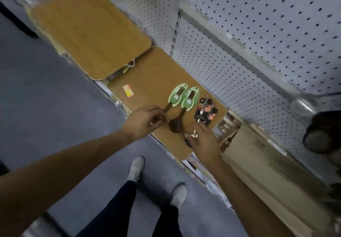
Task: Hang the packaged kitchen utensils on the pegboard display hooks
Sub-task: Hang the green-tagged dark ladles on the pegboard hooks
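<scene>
My left hand pinches the bowl end of one green-carded wooden spoon on the wooden board, while my right hand hovers spread open, holding nothing.

Single head view, looking steeply down, tilted, near wooden boards, pegboard right

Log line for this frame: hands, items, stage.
left hand: closing on left wooden spoon | right hand: open, above black-carded utensil | pegboard: nothing hung in view | stage: pickup
</scene>
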`<move>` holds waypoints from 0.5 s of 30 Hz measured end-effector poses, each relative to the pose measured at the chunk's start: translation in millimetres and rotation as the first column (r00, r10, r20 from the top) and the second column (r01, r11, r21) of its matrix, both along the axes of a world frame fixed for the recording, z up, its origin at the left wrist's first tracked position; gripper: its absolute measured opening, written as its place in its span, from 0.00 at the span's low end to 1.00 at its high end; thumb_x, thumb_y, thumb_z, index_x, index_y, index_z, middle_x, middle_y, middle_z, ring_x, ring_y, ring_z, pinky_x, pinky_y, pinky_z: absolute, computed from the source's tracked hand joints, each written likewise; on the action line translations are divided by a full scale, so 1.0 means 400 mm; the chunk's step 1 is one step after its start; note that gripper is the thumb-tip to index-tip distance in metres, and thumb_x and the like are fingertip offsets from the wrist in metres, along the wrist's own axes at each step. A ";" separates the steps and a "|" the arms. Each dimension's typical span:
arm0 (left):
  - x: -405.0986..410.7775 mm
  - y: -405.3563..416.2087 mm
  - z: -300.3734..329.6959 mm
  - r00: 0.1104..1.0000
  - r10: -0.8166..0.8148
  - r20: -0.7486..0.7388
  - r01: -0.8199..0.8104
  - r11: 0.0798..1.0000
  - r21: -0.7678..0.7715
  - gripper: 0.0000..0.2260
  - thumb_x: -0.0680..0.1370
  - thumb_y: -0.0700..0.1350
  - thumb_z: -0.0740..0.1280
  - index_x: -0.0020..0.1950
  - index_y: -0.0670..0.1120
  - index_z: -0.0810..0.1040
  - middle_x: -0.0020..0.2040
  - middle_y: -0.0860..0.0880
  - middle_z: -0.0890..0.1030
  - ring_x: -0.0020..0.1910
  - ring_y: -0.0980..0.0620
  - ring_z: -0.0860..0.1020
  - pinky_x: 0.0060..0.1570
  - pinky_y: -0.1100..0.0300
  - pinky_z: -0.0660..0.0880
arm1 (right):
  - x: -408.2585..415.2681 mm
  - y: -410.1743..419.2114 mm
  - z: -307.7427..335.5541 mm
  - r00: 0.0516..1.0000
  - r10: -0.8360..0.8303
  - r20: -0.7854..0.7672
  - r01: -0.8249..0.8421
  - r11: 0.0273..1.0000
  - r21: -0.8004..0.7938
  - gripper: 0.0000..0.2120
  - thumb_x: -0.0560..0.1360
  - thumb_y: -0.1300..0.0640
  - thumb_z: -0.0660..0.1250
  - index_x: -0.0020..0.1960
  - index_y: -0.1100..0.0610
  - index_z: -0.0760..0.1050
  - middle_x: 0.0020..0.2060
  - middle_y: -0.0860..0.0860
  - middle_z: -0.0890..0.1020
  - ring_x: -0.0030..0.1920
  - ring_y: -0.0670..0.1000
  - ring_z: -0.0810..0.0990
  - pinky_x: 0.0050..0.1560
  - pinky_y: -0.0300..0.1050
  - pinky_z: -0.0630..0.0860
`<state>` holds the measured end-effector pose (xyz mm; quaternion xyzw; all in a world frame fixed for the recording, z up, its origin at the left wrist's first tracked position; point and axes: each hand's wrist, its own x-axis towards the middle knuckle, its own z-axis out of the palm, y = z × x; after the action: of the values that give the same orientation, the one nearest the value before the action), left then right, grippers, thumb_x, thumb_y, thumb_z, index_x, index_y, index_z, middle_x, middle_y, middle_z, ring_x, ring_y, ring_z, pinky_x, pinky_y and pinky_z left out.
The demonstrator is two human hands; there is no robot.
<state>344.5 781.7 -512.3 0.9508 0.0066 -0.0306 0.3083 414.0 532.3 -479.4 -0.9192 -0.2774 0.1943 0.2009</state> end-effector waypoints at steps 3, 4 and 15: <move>0.063 0.034 -0.123 0.993 0.050 -0.105 -0.048 0.999 0.021 0.13 0.78 0.52 0.64 0.60 0.52 0.79 0.58 0.51 0.80 0.54 0.46 0.80 0.52 0.49 0.78 | 0.042 0.060 -0.123 0.991 -0.109 -0.076 0.104 0.992 -0.065 0.16 0.78 0.53 0.67 0.64 0.56 0.75 0.64 0.53 0.76 0.61 0.57 0.76 0.55 0.48 0.73; 0.085 0.042 -0.165 0.985 0.086 -0.147 -0.083 0.996 0.027 0.13 0.78 0.50 0.66 0.62 0.51 0.79 0.59 0.50 0.80 0.56 0.45 0.79 0.53 0.49 0.78 | 0.057 0.078 -0.167 0.983 -0.152 -0.105 0.144 0.986 -0.080 0.17 0.78 0.52 0.67 0.64 0.57 0.74 0.64 0.54 0.76 0.61 0.58 0.76 0.56 0.49 0.72; 0.334 0.043 -0.476 0.888 0.233 -0.396 -0.204 0.972 0.114 0.16 0.76 0.58 0.69 0.56 0.49 0.79 0.50 0.48 0.81 0.50 0.45 0.79 0.50 0.51 0.78 | 0.229 0.241 -0.541 0.687 -0.672 -0.277 0.667 0.734 -0.128 0.17 0.76 0.45 0.68 0.49 0.60 0.79 0.47 0.59 0.83 0.51 0.60 0.80 0.50 0.51 0.75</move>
<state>478.2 798.9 -702.6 0.9267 0.1785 -0.1926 0.2687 505.7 628.9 -695.6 -0.9170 0.1129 0.2491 0.2903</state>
